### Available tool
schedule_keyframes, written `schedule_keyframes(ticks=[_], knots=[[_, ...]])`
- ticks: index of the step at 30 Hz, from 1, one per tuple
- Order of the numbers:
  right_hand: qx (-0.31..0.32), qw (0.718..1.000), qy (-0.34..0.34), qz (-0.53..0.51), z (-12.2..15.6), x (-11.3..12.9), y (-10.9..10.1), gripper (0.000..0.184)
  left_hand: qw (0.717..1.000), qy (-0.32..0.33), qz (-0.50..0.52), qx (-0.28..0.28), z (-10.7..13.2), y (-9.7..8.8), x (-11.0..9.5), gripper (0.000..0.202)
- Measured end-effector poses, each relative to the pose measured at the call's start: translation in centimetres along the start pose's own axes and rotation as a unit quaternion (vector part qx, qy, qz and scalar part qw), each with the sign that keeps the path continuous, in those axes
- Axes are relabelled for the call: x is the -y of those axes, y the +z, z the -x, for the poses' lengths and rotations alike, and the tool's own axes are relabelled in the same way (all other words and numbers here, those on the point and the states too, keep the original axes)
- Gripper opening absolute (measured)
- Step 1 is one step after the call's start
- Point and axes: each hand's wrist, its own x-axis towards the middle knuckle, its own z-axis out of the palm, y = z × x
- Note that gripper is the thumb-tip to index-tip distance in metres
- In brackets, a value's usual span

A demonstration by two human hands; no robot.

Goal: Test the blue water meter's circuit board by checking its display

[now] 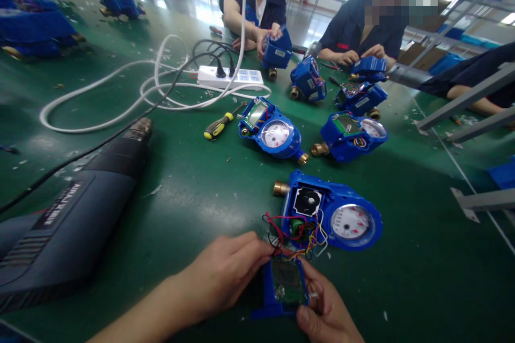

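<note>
Near the bottom centre, my right hand (328, 305) grips a small blue housing with a green circuit board and display (287, 281) from its right side. My left hand (235, 262) is closed at the upper left corner of that housing, its fingertips pinching among thin red and black wires (274, 236). These wires run, with yellow and white ones, into the open compartment of a blue water meter (362, 193) lying just beyond. The meter has a round dial (351, 222), a brass fitting (280, 188) and a black square part in its compartment. My left fingertips are partly hidden.
A heat gun (100, 198) lies at left, its cord trailing across the green table. A yellow-black screwdriver (218, 126), a white power strip (229, 77) with looped cable, and several more water meters (276, 134) lie beyond. Two co-workers (257, 5) handle meters opposite; metal bars (470, 96) stand at right.
</note>
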Motion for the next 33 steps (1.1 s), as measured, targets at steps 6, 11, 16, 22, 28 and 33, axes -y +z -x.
schedule_keyframes(ticks=[6,11,16,22,28,33], knots=[[-0.013,1.0,-0.01,0.007,0.0,-0.1,0.1,0.062,0.997,0.008,-0.073,0.004,0.0,0.7,0.1,0.02],[-0.01,1.0,-0.021,-0.014,0.2,-0.5,-0.1,0.056,0.998,-0.012,-0.034,-0.05,-0.2,1.5,0.0,0.017],[-0.003,0.999,-0.036,-0.022,0.1,-0.7,-0.2,0.057,0.984,-0.111,0.118,-0.076,-0.6,1.1,-0.6,0.016],[-0.011,0.998,-0.055,-0.011,-0.1,-0.7,0.1,0.055,0.865,-0.262,0.428,-0.012,-1.2,0.6,-0.9,0.022],[-0.056,0.996,-0.062,-0.013,0.1,-1.0,0.3,0.059,0.761,-0.259,0.592,0.054,-1.2,0.2,-0.7,0.022],[-0.093,0.991,-0.066,0.072,0.9,-1.7,-0.7,0.073,0.736,-0.256,0.624,0.059,-1.5,0.2,-0.7,0.019]])
